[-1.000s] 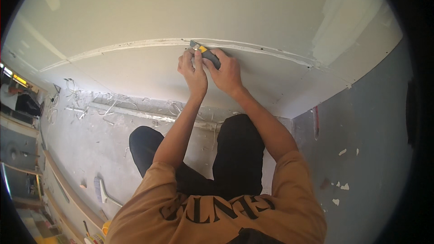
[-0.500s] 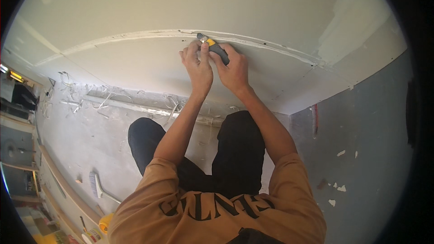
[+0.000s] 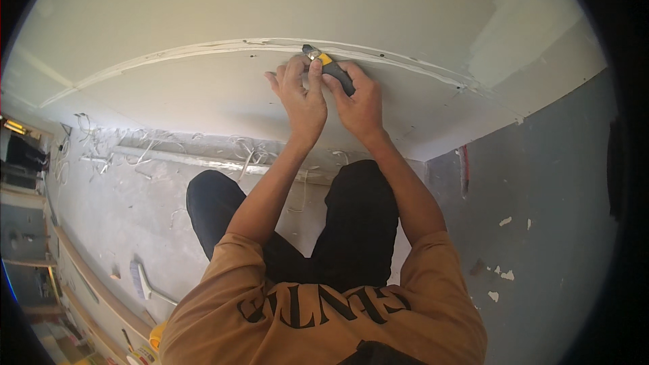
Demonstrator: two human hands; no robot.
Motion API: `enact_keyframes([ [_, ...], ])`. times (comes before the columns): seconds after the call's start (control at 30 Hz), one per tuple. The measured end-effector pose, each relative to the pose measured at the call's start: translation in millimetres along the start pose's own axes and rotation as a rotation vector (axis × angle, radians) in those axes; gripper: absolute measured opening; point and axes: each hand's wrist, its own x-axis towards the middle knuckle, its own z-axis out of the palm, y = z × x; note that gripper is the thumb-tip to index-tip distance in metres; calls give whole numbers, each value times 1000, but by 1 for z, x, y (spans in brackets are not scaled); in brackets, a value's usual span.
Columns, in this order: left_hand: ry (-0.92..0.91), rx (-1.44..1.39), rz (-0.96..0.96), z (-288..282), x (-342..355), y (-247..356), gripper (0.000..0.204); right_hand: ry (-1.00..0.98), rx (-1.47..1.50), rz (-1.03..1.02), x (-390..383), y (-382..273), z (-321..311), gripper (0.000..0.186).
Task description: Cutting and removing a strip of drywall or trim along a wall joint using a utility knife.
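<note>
A dark grey utility knife with a yellow section [image 3: 334,73] meets a white ridged seam [image 3: 243,44] running across the pale wallboard [image 3: 405,0], its metal front on the seam. My left hand [image 3: 302,98] grips the knife's front end, thumb against it and outer fingers curled near the board. My right hand [image 3: 362,105] is wrapped round the knife's body just to the right, thumb along its lower side. The blade tip is too small to make out clearly.
My knees are on the grey floor [image 3: 115,209] below the seam, near loose strips and debris [image 3: 138,152]. A brush [image 3: 142,277] lies at left beside wooden boards [image 3: 94,274]. At far left a person [image 3: 23,152] is partly visible. A blue-grey surface [image 3: 541,243] is at right.
Both hands have moved right along the seam with the knife, and the view has shifted slightly, so the seam appears higher in the picture. The grip looks much the same.
</note>
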Motion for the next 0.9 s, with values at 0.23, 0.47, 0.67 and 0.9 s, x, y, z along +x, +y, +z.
enact_keyframes([
  [0.23, 19, 21, 20, 13, -6, 9, 28, 13, -41, -14, -1, 10, -13, 26],
  [0.47, -2, -5, 15, 22, -10, 12, 23, -18, -49, -18, 0, 5, -29, 26],
  [0.67, -51, 11, 85, 36, -18, 23, 25, 12, -53, 10, -7, 15, -51, 24],
  [0.9, -55, 39, 136, 63, -31, 41, 27, -13, -13, 103, -12, 23, -88, 21],
])
